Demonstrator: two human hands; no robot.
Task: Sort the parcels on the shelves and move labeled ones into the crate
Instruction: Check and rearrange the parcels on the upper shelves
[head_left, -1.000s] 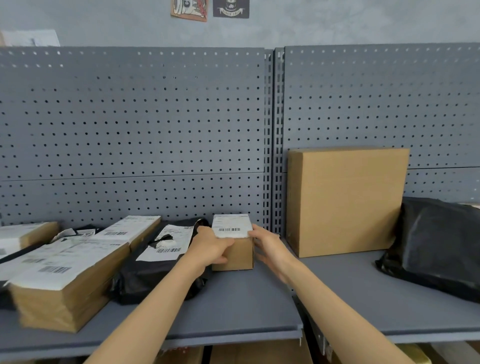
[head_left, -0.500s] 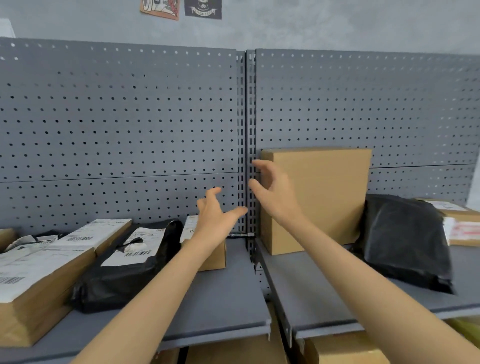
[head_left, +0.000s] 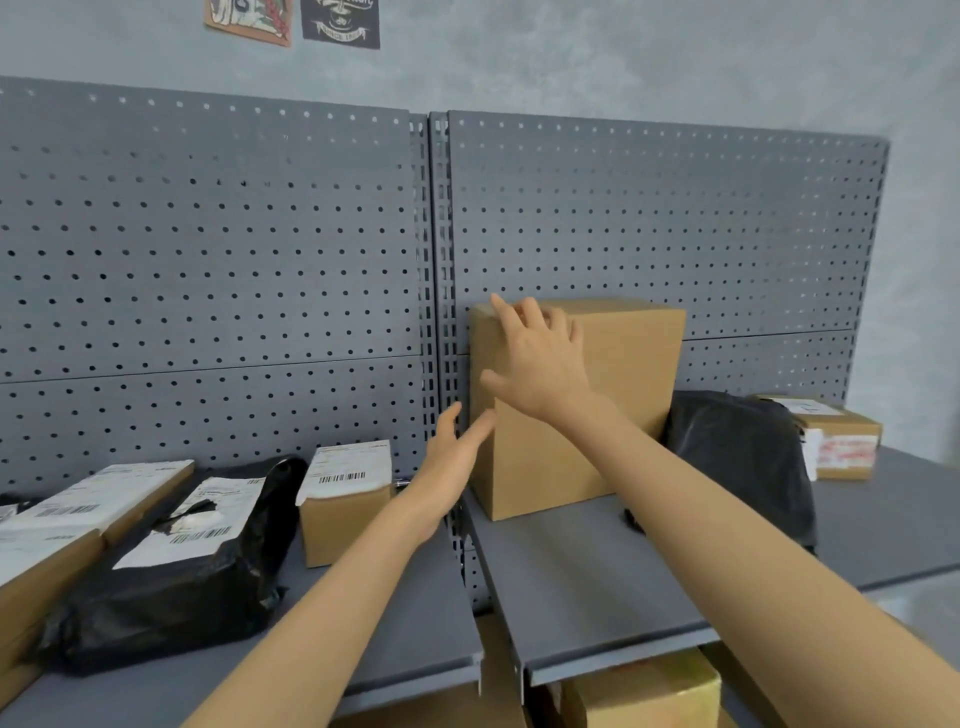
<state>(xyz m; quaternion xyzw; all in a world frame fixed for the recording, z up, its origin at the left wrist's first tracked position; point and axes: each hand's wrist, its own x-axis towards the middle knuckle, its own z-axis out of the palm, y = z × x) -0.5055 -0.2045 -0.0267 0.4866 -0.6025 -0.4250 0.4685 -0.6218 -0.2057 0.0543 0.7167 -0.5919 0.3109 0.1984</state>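
Reaching: right hand (head_left: 540, 364) open on tall box (head_left: 623, 395), left hand (head_left: 452, 462) beside.

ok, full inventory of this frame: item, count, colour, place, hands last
large plain box: 1, brown, right shelf, against pegboard
small labelled box: 1, brown with white barcode label, left shelf
black mailer with labels: 1, left shelf, beside small box
flat labelled boxes: at least 2, brown, far left shelf
black bag: 1, right shelf, no label visible
taped box: 1, brown, far right shelf
boxes below shelves: partly hidden, count unclear
posters: 2, wall
left hand: open, by large box's left side
right hand: open, at large box's top front corner
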